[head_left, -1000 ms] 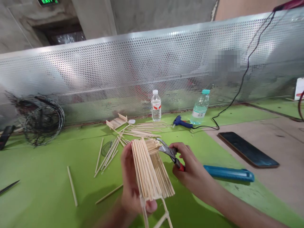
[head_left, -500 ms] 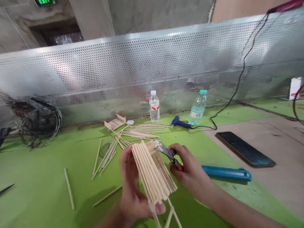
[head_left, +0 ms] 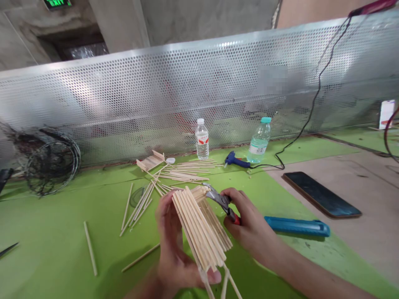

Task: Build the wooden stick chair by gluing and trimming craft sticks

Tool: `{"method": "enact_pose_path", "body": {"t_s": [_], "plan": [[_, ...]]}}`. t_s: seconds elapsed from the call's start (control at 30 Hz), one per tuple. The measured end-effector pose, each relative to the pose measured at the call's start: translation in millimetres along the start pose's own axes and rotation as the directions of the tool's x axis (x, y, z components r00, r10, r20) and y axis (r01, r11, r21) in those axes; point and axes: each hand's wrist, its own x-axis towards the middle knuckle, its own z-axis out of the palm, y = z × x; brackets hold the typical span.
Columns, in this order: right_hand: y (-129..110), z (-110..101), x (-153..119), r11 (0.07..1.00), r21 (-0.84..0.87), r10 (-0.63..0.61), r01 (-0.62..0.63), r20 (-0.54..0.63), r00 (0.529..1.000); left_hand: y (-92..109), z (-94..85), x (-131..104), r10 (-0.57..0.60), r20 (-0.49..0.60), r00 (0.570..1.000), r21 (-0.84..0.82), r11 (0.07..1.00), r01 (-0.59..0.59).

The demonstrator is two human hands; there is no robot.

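My left hand [head_left: 174,245] is wrapped round a small model built of wooden sticks [head_left: 199,232], holding it tilted above the green table. Rows of sticks form its flat panels, and thin stick legs stick out at its lower end. Closed on the red handles of a pair of pliers [head_left: 222,202] is my right hand [head_left: 249,226]. The pliers' metal jaws are at the model's upper right edge; whether they grip a stick there I cannot make out. Behind the model lies a heap of loose wooden sticks [head_left: 187,171].
A blue glue gun [head_left: 235,160] lies by two water bottles, one white-capped [head_left: 202,141], one teal-capped [head_left: 259,141]. At right are a blue utility knife [head_left: 297,226] and a phone [head_left: 321,195]. A second stick piece [head_left: 151,161] stands far back. Coiled wire [head_left: 52,162] sits left.
The stick model has tilted slightly, its lower end shifting a little right. The pliers' jaws have stayed at its upper edge, and both hands keep their hold.
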Motion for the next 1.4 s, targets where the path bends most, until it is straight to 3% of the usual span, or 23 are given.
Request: {"method": "enact_pose_path", "body": {"t_s": [0.23, 0.77, 0.9, 1.13, 1.4], "plan": [[-1, 0, 2, 0.999, -0.012, -0.029, 0.029, -0.004, 1.0, 2, -1.4, 0, -0.007, 0.018, 1.0, 0.008, 1.0, 0.007], [6, 2, 5, 0.996, -0.037, -0.085, 0.084, -0.029, 0.996, 6, -1.1, 5, 0.139, 0.024, 0.99, 0.122, 0.983, -0.141], [2, 0, 4, 0.99, -0.06, -0.128, 0.124, -0.051, 0.99, 2, 4.5, 5, 0.171, -0.017, 0.985, 0.058, 0.984, -0.17], [-3, -5, 1, 0.98, -0.128, -0.162, 0.154, -0.058, 0.985, 8, 13.7, 5, 0.071, -0.106, 0.992, -0.063, 0.995, -0.078], [-3, -7, 4, 0.949, -0.26, -0.2, 0.176, -0.067, 0.978, 13, 23.9, 19, 0.086, -0.279, 0.956, 0.005, 0.996, -0.088]]}}
